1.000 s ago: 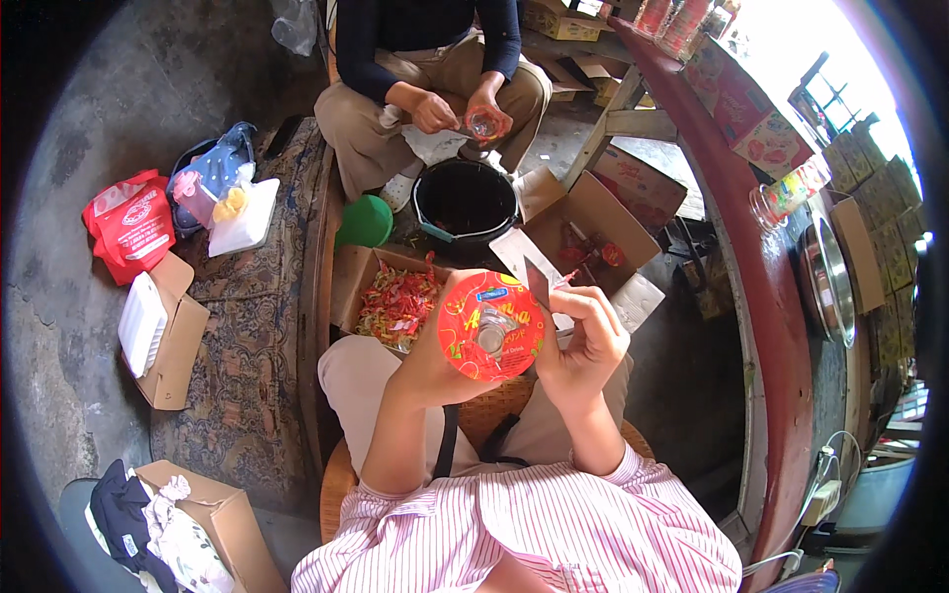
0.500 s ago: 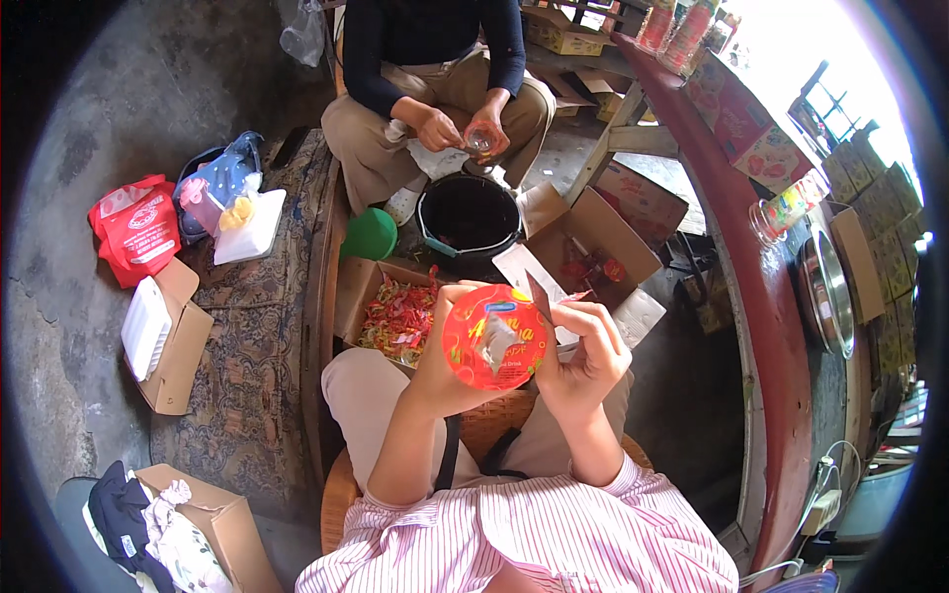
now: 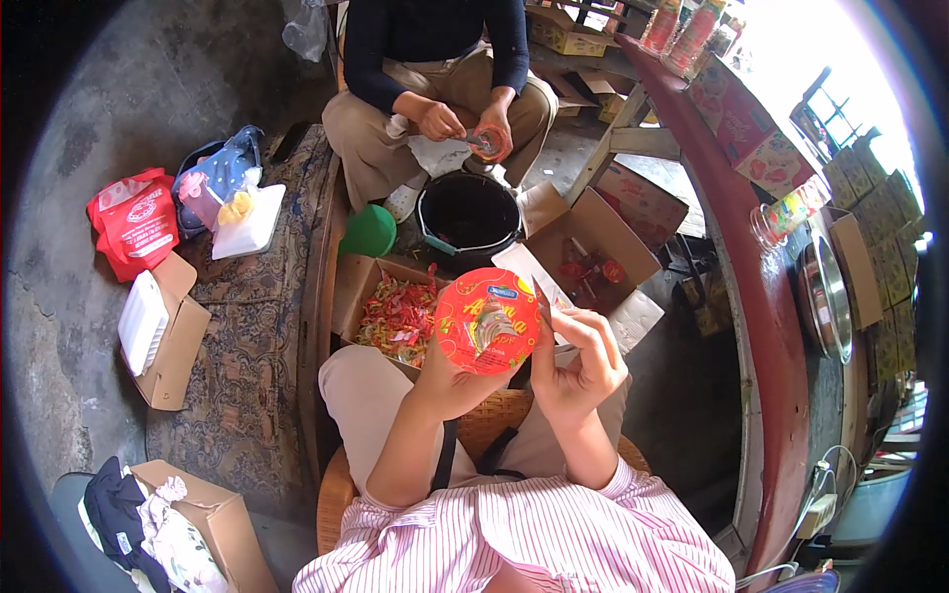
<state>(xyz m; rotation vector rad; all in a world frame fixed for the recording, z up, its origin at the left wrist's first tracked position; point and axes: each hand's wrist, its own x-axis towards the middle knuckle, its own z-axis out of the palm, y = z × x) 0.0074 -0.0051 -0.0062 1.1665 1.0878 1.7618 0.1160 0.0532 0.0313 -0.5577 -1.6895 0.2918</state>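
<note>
My left hand (image 3: 447,383) is wrapped around a cup whose round red lid (image 3: 460,314) is tilted up toward me. A pale, torn-looking patch (image 3: 494,324) shows in the middle of the printed lid; the cup's body is hidden behind it. Just right of the lid, my right hand (image 3: 585,371) pinches a thin dark blade (image 3: 540,296), seen nearly edge-on with its point upward. Below the cup, beyond my knees, an open carton of red and yellow shreds (image 3: 395,314) sits on the floor.
Across from me a seated person's hands (image 3: 442,123) work on a clear cup (image 3: 486,145) above a black bucket (image 3: 467,212). A green tub (image 3: 369,231) stands left of it, an open cardboard box (image 3: 618,232) right. A red-edged counter (image 3: 736,198) runs along the right.
My left hand has brought the cup slightly left and up, turning the lid a little. The blade has swung closer to edge-on. Across from me, the person's clear cup has tilted.
</note>
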